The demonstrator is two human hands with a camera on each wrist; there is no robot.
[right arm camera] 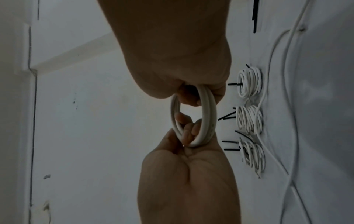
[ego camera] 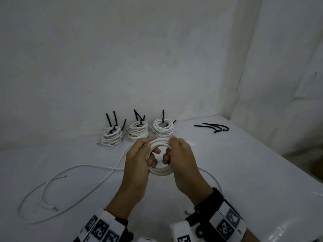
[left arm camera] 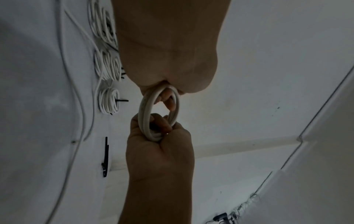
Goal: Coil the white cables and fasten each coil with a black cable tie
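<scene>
Both hands (ego camera: pixel 160 157) curled round coil (ego camera: pixel 161 172)

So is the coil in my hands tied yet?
Not yet. The coil has no black tie on it; both hands grip it, and the spare ties lie on the table.

Three tied coils (ego camera: pixel 111 137) (ego camera: pixel 138 131) (ego camera: pixel 163 128) stand in a row at the back of the table (ego camera: pixel 244 163), close to the wall (ego camera: pixel 122 58), each just beside the next. To their right, well apart, lies a small bunch of loose cable ties (ego camera: pixel 214 128). In front of the row, above the table's middle, the left hand (ego camera: pixel 139 158) and right hand (ego camera: pixel 181 158) hold a fourth coil (ego camera: pixel 160 170) between them (one hand on each side). Loose cable (ego camera: pixel 57 187) sprawls on the table to the left front.
</scene>
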